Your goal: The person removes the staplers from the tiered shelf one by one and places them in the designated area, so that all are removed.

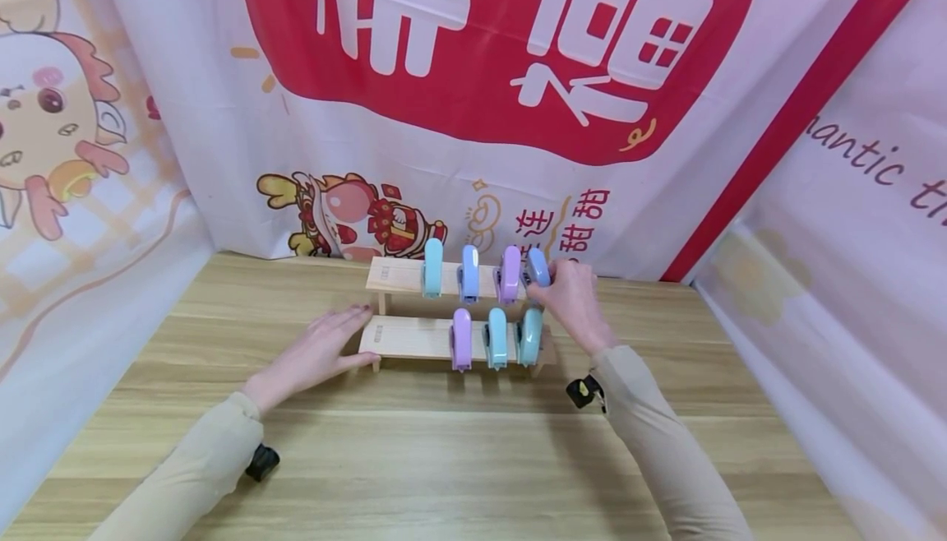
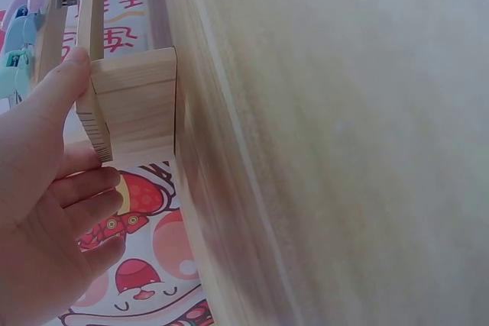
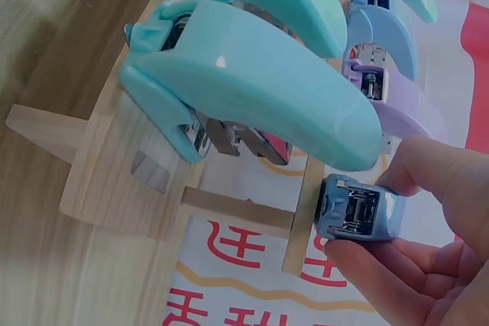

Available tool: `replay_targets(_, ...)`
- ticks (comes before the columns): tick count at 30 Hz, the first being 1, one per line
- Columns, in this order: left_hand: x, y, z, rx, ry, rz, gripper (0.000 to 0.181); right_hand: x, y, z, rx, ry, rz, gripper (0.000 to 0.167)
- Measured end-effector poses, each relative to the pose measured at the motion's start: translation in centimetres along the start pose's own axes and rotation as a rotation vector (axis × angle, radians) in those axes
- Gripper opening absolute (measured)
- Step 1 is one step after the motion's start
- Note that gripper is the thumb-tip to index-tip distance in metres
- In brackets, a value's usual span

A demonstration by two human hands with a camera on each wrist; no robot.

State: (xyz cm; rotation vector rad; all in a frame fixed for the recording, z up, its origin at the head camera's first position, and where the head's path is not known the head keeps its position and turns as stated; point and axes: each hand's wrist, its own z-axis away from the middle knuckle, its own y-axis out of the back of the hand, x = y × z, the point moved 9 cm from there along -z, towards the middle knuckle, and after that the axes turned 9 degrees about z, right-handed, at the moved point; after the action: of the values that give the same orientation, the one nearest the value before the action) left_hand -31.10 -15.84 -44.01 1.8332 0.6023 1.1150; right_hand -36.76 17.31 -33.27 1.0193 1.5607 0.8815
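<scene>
A two-tier wooden stand [image 1: 414,337] holds several staplers. At the right end of its upper shelf, my right hand [image 1: 573,298] grips a blue stapler [image 1: 538,267]; in the right wrist view the fingers and thumb pinch this blue stapler [image 3: 357,210] at the shelf's edge. My left hand [image 1: 318,352] rests at the stand's left end, and in the left wrist view its thumb touches the wooden shelf end [image 2: 134,104]. Teal [image 1: 432,268], blue [image 1: 469,274] and purple [image 1: 508,275] staplers stand on the upper shelf; a purple [image 1: 462,339] and two teal ones [image 1: 496,338] stand below.
The stand is on a wood-grain table [image 1: 459,459], near its back edge. Behind it hangs a printed cloth [image 1: 222,113] with red and white designs, and more printed cloth [image 1: 836,278] lines the right side.
</scene>
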Motion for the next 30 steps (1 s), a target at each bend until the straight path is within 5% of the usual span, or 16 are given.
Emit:
replay_targets(15,0.2,0.0,0.0,0.001,-0.013,-0.028,0.081,2.8,1.9,0.3,0.051,-0.051,-0.003,0.029)
replay_targets(30,0.3,-0.1,-0.1,0.008,-0.020,-0.038,0.079,8.1,2.1,1.5,0.093,-0.146,0.015,0.031)
